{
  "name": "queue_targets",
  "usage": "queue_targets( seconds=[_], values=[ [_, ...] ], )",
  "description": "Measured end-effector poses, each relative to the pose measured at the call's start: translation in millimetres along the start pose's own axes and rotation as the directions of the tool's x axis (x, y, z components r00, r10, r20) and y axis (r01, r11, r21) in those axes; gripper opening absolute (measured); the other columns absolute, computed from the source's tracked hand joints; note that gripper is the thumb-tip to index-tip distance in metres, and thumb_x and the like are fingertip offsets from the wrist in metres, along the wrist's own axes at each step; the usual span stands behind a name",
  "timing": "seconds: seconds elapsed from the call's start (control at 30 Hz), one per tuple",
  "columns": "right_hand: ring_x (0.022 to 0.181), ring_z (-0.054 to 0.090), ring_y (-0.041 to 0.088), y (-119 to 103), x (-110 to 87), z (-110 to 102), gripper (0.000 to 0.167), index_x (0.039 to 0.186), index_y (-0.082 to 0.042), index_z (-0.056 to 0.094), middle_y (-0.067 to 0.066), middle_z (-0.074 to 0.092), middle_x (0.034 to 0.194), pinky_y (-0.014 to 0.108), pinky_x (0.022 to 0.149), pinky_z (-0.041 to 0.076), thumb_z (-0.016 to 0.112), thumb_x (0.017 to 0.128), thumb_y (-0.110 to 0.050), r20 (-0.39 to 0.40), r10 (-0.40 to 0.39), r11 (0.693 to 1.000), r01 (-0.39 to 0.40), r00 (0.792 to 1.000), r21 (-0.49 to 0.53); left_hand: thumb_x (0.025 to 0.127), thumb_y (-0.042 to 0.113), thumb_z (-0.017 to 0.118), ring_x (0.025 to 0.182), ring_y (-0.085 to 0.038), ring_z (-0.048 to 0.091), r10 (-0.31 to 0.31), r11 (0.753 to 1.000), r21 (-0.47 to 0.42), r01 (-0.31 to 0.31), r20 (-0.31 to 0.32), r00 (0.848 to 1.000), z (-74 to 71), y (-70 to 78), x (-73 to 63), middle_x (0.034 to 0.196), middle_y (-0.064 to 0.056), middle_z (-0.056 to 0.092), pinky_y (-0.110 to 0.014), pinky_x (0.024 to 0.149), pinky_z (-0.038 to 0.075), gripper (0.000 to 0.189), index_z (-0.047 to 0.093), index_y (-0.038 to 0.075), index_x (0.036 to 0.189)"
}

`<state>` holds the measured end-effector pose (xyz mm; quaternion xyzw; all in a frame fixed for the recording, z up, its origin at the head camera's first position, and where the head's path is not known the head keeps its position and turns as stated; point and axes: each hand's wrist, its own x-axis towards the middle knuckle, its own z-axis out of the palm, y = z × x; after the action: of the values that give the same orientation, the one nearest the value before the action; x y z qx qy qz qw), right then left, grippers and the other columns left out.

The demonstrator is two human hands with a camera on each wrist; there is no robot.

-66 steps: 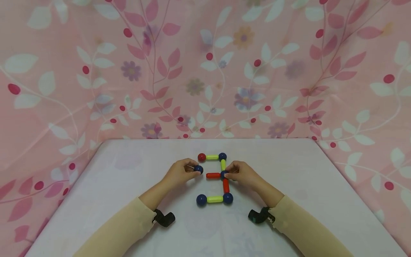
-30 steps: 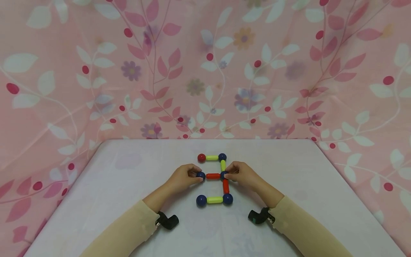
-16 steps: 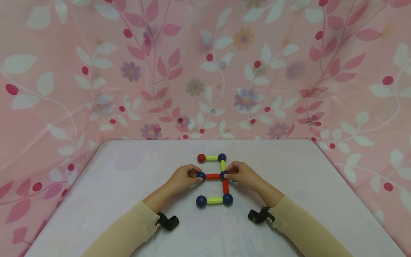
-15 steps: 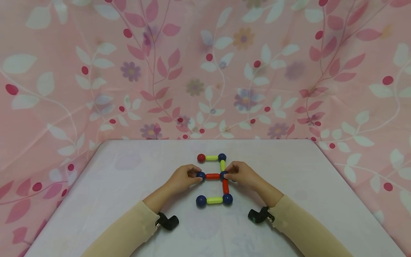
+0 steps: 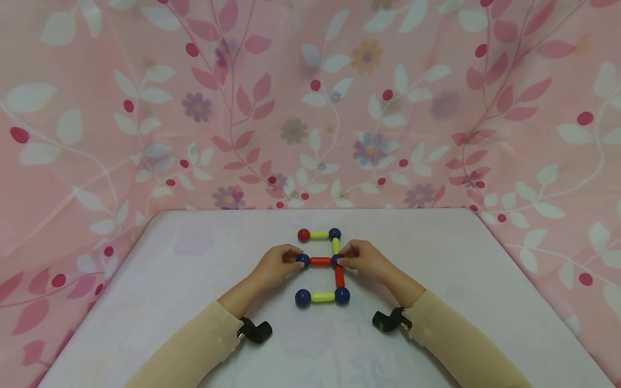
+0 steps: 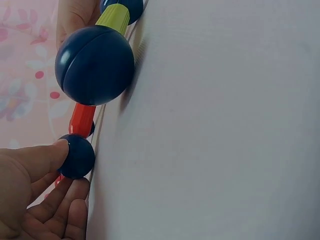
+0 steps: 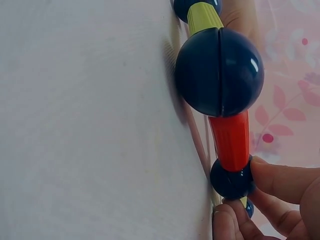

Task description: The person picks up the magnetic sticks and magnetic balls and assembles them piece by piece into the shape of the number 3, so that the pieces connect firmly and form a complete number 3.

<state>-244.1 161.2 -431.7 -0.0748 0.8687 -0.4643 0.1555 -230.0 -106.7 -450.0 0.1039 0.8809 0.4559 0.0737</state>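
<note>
On the table lies a figure of balls and short rods. My left hand point(image 5: 274, 265) pinches a dark blue ball point(image 6: 80, 157) between thumb and fingers, at the left end of the red middle rod point(image 5: 320, 261). At that rod's other end my right hand point(image 5: 365, 260) pinches another blue ball point(image 7: 231, 178). From there a yellow-green rod point(image 5: 336, 246) runs back to a blue ball point(image 5: 335, 234), and a red rod point(image 7: 231, 142) runs forward to a blue ball point(image 7: 220, 72). The far row ends in a red ball point(image 5: 303, 235), the near row in a blue ball point(image 5: 303, 298).
A white cloth covers the table point(image 5: 194, 345). Behind it hangs a pink curtain point(image 5: 291, 129) printed with leaves and flowers. Each wrist wears a black camera; the left wrist camera point(image 5: 257, 331) sits nearer the front than the figure.
The left hand has brought its blue ball forward from behind the red middle rod's free end to meet that end. The right hand keeps its hold on the middle ball.
</note>
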Motion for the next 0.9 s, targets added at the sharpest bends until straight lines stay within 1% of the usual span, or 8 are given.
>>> queue_targets(
  seconds=[0.3, 0.67, 0.9],
  values=[
    [0.086, 0.059, 0.020, 4, 6.2, -2, 0.017, 0.106, -0.007, 0.068, 0.004, 0.068, 0.098, 0.031, 0.074, 0.050, 0.074, 0.092, -0.016, -0.004, -0.013, 1.000, 0.013, 1.000, -0.012, 0.092, 0.018, 0.074, 0.095, -0.015, 0.063, -0.009, 1.000, -0.028, 0.008, -0.014, 1.000, 0.7, -2.6, 4.2, 0.106, -0.001, 0.069, -0.034, 0.088, 0.054, 0.027, 0.070, 0.011, 0.118],
    [0.086, 0.058, 0.021, 5, 14.4, -3, 0.019, 0.107, -0.009, 0.068, 0.003, 0.068, 0.099, 0.031, 0.074, 0.049, 0.075, 0.092, -0.019, 0.003, 0.014, 1.000, -0.014, 1.000, -0.020, 0.092, 0.015, 0.074, 0.095, -0.014, 0.064, -0.001, 1.000, -0.030, 0.000, -0.039, 0.999, 1.7, -2.9, 5.5, 0.105, -0.001, 0.070, -0.035, 0.088, 0.053, 0.025, 0.070, 0.010, 0.116],
    [0.089, 0.059, 0.020, 6, 13.2, -4, 0.020, 0.108, -0.011, 0.068, 0.003, 0.067, 0.102, 0.032, 0.076, 0.051, 0.075, 0.092, -0.021, 0.013, 0.000, 1.000, 0.001, 1.000, -0.023, 0.093, 0.014, 0.073, 0.102, -0.017, 0.067, 0.002, 0.997, -0.075, -0.005, -0.044, 0.999, -0.3, -5.2, 2.1, 0.110, -0.003, 0.070, -0.036, 0.092, 0.053, 0.026, 0.069, 0.008, 0.118]
  ],
)
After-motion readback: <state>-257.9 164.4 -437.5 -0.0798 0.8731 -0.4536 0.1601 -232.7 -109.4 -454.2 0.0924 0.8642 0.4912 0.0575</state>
